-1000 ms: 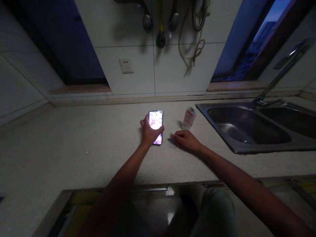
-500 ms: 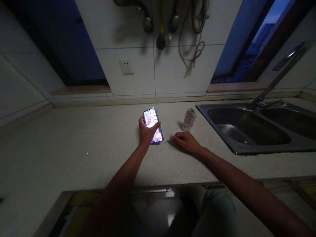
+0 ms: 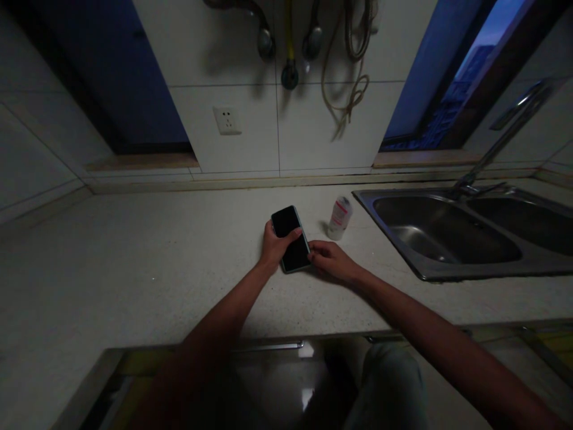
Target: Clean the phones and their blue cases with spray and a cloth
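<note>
A smartphone (image 3: 292, 237) with a dark screen lies tilted on the pale countertop (image 3: 134, 263). My left hand (image 3: 274, 246) grips its left edge, thumb across the glass. My right hand (image 3: 332, 260) rests on the counter with curled fingers, its fingertips touching the phone's lower right corner. A small white bottle (image 3: 340, 217) with a red label stands just behind my right hand, apart from it.
A steel double sink (image 3: 452, 233) with a tap (image 3: 501, 143) fills the right side. On the tiled wall behind are a socket (image 3: 227, 120), hanging utensils (image 3: 289, 48) and a looped cord (image 3: 351, 89). Dark windows flank the wall.
The phone's screen has gone from lit to dark. The phone has turned and slid toward my right hand, which now touches its corner.
</note>
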### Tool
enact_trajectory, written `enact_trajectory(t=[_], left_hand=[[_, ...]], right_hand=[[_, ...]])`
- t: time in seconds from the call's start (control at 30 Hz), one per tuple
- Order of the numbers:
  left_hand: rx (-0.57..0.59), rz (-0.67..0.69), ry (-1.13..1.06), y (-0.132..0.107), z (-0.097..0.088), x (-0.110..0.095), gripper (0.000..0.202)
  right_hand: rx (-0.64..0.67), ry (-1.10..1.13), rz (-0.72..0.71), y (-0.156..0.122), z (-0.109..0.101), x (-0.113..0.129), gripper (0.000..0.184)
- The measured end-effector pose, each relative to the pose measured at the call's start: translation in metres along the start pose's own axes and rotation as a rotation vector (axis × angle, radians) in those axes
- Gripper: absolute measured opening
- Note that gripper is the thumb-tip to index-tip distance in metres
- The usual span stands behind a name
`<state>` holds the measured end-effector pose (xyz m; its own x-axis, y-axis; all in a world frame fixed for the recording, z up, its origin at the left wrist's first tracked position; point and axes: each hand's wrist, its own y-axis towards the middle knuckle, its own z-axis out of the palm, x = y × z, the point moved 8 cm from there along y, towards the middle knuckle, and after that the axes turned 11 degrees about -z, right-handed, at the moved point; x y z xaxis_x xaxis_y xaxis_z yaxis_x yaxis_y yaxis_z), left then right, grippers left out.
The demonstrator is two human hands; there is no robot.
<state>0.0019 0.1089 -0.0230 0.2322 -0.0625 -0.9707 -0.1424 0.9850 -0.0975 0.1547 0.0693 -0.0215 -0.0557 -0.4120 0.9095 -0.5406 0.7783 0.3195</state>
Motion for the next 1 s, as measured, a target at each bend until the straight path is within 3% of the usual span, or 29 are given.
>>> enact_trajectory(t=[0.17, 0.4, 0.6, 0.77, 0.9, 1.0], left_hand=[[0.05, -0.012, -0.069, 0.003, 0.002, 0.003, 0.071], [-0.008, 0.076, 0.039, -0.003, -0.002, -0.016, 0.063], [-0.109, 0.182, 0.069, -0.017, -0.005, -0.032, 0.048], [-0.146, 0.113, -0.021, -0.016, -0.008, -0.025, 0.052], [-0.127, 0.041, -0.11, -0.011, -0.009, -0.015, 0.047], [-0.18, 0.033, -0.093, -0.009, -0.012, -0.012, 0.042]], right_hand=[[0.01, 0.044, 0.061, -0.002, 0.001, -0.005, 0.032], [-0.017, -0.05, 0.063, -0.004, 0.004, -0.006, 0.046], [-0.017, 0.156, -0.042, -0.001, 0.015, 0.001, 0.047], [-0.019, 0.217, -0.054, 0.0, 0.017, 0.007, 0.054], [-0.025, 0.123, -0.067, -0.001, 0.016, 0.013, 0.058], [-0.029, 0.04, -0.079, -0.002, 0.017, 0.017, 0.064]])
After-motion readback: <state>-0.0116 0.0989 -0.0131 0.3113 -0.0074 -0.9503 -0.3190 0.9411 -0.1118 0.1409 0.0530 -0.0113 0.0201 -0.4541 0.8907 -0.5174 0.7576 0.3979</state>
